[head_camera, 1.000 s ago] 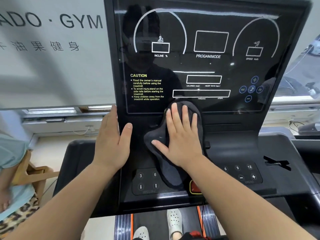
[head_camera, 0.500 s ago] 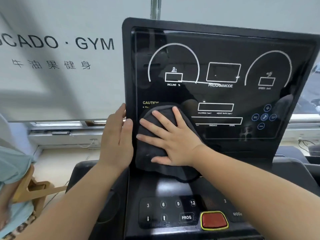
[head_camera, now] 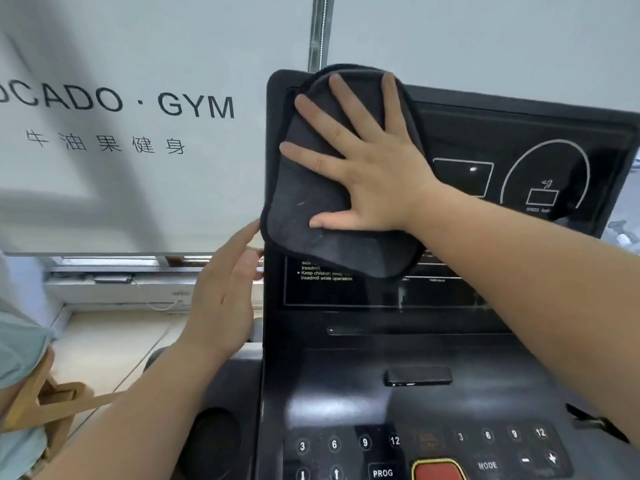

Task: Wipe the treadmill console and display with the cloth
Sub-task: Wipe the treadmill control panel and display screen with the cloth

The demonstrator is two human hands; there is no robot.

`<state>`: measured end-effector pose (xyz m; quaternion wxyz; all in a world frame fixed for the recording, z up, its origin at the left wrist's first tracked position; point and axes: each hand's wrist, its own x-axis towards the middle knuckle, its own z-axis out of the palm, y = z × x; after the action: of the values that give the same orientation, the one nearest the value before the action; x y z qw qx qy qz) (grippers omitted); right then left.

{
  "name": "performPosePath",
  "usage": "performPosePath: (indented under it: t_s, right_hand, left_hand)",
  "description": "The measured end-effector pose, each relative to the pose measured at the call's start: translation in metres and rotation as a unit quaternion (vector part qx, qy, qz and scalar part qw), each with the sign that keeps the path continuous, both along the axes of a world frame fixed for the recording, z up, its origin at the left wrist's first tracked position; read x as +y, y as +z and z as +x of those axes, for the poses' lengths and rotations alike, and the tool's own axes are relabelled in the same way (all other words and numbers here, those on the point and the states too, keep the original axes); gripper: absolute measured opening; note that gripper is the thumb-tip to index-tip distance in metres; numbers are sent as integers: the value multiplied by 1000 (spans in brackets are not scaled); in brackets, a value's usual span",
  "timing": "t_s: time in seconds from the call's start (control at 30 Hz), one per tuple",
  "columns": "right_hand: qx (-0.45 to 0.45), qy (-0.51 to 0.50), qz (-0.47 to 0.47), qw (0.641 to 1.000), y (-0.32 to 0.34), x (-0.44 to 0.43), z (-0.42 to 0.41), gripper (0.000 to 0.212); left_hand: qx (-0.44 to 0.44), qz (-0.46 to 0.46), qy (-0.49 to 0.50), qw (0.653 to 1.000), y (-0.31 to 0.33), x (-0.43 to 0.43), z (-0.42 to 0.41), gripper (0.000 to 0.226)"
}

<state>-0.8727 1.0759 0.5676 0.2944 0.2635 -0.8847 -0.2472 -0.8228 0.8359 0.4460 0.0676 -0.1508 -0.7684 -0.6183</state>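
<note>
A dark grey cloth (head_camera: 313,216) lies flat against the top left corner of the black treadmill display (head_camera: 485,216). My right hand (head_camera: 360,168) presses on the cloth with fingers spread wide. My left hand (head_camera: 225,289) rests against the display's left edge, fingers straight, holding nothing. Below the display, the console (head_camera: 346,403) carries number buttons, a PROG key and a red stop button (head_camera: 438,471). The cloth hides the incline dial and most of the caution text.
A white wall banner (head_camera: 114,109) with gym lettering hangs to the left. A cup holder (head_camera: 216,441) sits in the console's left wing. A person in a light blue top (head_camera: 17,375) and a wooden chair (head_camera: 59,403) are at the far left.
My right hand slid the cloth up from the lower console, across the caution text, to the display's top left corner. My left hand stayed on the left edge. The view tilted upward.
</note>
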Motion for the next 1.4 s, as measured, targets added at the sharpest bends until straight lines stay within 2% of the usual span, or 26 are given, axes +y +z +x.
performPosePath:
  t_s: [0.17,0.3,0.43,0.53,0.67,0.77,0.87,0.97,1.03,1.17,1.4]
  right_hand:
    - [13,-33,-34,999,-19,-13,10,92]
    - [-17,-5,-20,1000,-66,-22,30,92]
    - [-69,41,31,996,-124,-25,58,88]
    - [-95,61,56,992,-134,-21,65,84]
    - [-87,91,46,991,-100,-8,45,86]
    - [-22,43,1,999,-38,0,12,89]
    - [-1,-11,-6,1000,20,4,-11,93]
    - [8,-38,-13,999,28,1,-14,98]
    - [10,-49,-22,999,13,-6,-7,103]
    - [-6,-18,-23,1000,-36,-13,16,108]
    - [-75,36,0,997,-126,-22,64,99]
  left_hand:
    - [-34,5,-22,999,-5,-1,2,55]
    - [-36,29,-31,998,-11,-4,0,42]
    - [-56,45,-31,997,-15,-5,-2,42]
    - [-50,35,-26,998,-12,-4,-2,51]
    - [-46,45,-28,998,-10,-3,-3,47]
    - [-57,44,-23,997,-10,-2,-2,49]
    - [-65,36,-23,997,-7,-1,0,48]
    - [-62,24,-24,998,-8,-2,3,51]
    - [-68,43,-17,997,-12,-2,4,54]
    - [-73,77,13,994,-19,-3,8,45]
    - [-91,98,54,990,-16,8,17,42]
